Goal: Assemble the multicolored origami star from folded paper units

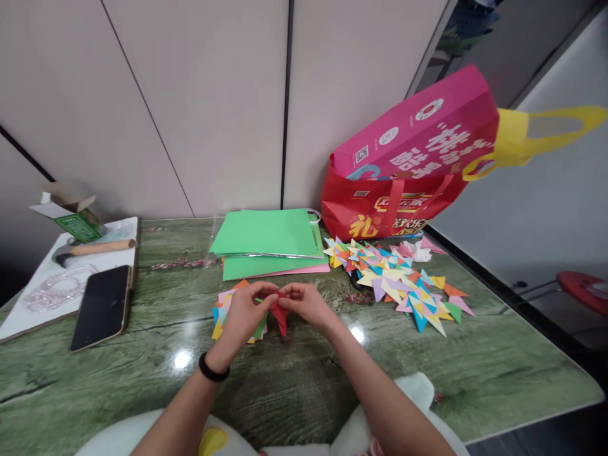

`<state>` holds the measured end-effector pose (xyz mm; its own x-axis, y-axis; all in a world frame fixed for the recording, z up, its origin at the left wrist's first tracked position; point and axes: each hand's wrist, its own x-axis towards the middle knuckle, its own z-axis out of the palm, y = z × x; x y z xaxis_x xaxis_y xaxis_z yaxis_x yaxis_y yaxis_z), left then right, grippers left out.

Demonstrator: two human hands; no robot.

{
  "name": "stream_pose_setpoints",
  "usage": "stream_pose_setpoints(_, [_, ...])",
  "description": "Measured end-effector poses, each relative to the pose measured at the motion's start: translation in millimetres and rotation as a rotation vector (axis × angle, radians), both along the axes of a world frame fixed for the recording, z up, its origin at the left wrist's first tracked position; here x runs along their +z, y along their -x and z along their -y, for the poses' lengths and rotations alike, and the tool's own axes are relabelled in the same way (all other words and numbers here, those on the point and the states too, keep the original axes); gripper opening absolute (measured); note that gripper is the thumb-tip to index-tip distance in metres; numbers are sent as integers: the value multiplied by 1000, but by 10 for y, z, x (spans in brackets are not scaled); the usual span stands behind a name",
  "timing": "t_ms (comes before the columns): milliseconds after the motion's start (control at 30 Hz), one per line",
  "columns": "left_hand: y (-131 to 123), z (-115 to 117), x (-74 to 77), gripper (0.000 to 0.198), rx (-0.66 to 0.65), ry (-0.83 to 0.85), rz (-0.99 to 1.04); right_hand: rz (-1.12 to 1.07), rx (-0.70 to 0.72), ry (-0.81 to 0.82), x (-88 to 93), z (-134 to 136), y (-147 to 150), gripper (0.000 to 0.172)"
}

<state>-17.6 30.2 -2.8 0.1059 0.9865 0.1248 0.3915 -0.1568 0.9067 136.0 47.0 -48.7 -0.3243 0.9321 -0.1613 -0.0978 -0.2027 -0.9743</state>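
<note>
A small folded red paper piece (pixel 282 318) is held between both hands, its pointed end hanging down. My left hand (pixel 247 308), with a black band at the wrist, pinches it from the left. From the right, my right hand (pixel 304 303) pinches its top with thumb and fingers. Under and behind my left hand lies a stack of coloured paper squares (pixel 221 315), partly hidden. Farther back are green sheets (pixel 268 232) in a clear sleeve. On the right, a pile of folded, pointed multicoloured paper pieces (pixel 403 278) spreads over the green table (pixel 294 392).
A red gift bag (pixel 361 202) with a pink box (pixel 427 126) stands behind the pile. At the left, a white board (pixel 23 297) bears a hammer (pixel 102 248), beaded strands (pixel 54 288) and an open green box (pixel 78 223). A phone (pixel 102 307) overlaps its edge.
</note>
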Motion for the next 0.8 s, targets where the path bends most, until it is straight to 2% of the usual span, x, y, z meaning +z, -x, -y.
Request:
stream_pose_setpoints(267, [-35, 9, 97, 14, -35, -50, -41, 3, -9, -38, 98, 14, 3, 29])
stream_pose_setpoints(800, [-38, -54, 101, 13, -28, -58, 0, 45, 7, -110, 173, -9, 48, 24])
